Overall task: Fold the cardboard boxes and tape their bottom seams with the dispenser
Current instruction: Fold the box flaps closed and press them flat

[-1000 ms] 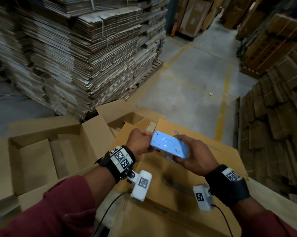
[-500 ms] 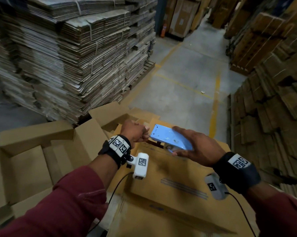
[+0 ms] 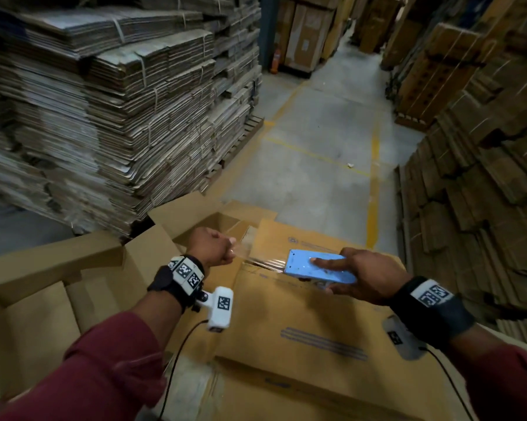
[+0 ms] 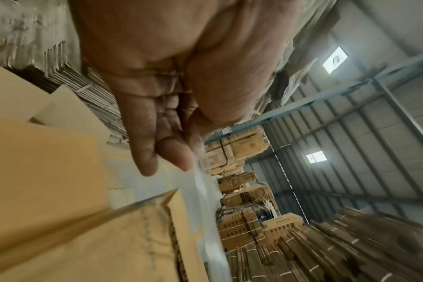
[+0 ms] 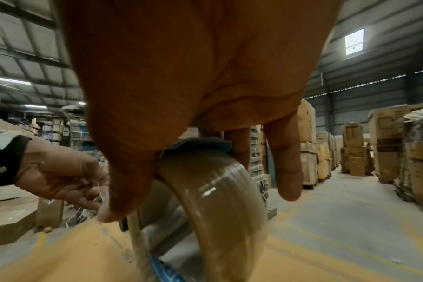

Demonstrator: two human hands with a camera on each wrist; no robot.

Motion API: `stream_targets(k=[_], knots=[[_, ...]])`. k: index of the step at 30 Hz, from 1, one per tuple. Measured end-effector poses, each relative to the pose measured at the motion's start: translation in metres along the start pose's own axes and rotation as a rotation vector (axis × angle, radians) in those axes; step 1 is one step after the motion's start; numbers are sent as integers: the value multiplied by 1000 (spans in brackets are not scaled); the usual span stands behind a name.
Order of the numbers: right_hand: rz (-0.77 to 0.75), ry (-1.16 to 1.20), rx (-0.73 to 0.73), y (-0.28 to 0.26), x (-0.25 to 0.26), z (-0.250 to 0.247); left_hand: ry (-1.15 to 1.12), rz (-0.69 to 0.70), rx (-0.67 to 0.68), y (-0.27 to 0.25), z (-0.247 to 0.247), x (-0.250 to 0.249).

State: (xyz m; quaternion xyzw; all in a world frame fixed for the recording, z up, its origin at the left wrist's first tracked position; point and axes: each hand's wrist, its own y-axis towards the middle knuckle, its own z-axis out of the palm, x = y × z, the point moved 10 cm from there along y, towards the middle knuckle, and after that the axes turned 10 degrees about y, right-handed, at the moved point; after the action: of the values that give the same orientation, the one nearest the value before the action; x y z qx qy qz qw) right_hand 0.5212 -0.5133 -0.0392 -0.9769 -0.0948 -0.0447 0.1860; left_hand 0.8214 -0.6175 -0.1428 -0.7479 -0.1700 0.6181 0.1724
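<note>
The blue tape dispenser (image 3: 318, 268), over the far end of the folded cardboard box (image 3: 301, 323), is gripped in the right hand (image 3: 362, 279), clear tape (image 3: 257, 259) stretching left to the left hand (image 3: 212, 246), pinched between curled fingers, open boxes (image 3: 43, 293) lying left.

The box (image 3: 301, 314) lies in front of the person, with an open box (image 3: 37, 299) to its left. Over its far end the right hand (image 3: 362, 278) holds the tape dispenser (image 3: 317, 267), and the left hand (image 3: 210, 247), to its left, pinches the tape (image 3: 253, 258) stretched between them. Stacks of flat cardboard (image 3: 119, 101) stand behind on the left and along the right, the floor (image 3: 317, 153) between.
</note>
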Motion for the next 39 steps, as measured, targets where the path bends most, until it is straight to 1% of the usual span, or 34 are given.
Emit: stream_targets(k=[2, 4, 6, 8, 10, 13, 16, 18, 21, 25, 27, 29, 31, 34, 37, 39], knots=[[11, -18, 43, 12, -3, 15, -5, -14, 0, 2, 4, 7], [13, -33, 71, 22, -2, 33, -11, -39, 46, 3, 8, 16], [12, -23, 62, 29, 1, 45, -11, -43, 69, 3, 8, 19], [9, -16, 50, 37, 5, 54, -16, -27, 41, 7, 1, 21], [5, -9, 44, 44, 7, 59, -33, -19, 16, 11, -4, 25], [-18, -4, 57, 55, 15, 58, -68, -46, 5, 18, -12, 36], [-30, -9, 21, 60, 18, 49, -142, -53, 0, 23, -16, 46], [-37, 22, -9, 59, 11, 43, -228, -70, 22, 23, -8, 53], [-17, 105, -10, 54, -11, 44, -389, -133, 33, 18, 18, 70], [12, 147, -16, 49, -34, 49, -542, -203, -46, 1, 50, 83], [19, 185, -19, 45, -40, 53, -564, -203, -95, -5, 57, 87], [14, 245, -27, 41, -43, 56, -558, -174, -120, -7, 60, 88], [-3, 281, -40, 37, -45, 58, -556, -161, -104, -7, 61, 88], [-40, 289, -32, 32, -46, 56, -520, -141, -35, -2, 52, 83], [-106, 278, 6, 29, -32, 50, -471, -135, 40, 9, 40, 88], [-117, 236, 29, 32, -22, 48, -461, -153, 59, 13, 34, 94]])
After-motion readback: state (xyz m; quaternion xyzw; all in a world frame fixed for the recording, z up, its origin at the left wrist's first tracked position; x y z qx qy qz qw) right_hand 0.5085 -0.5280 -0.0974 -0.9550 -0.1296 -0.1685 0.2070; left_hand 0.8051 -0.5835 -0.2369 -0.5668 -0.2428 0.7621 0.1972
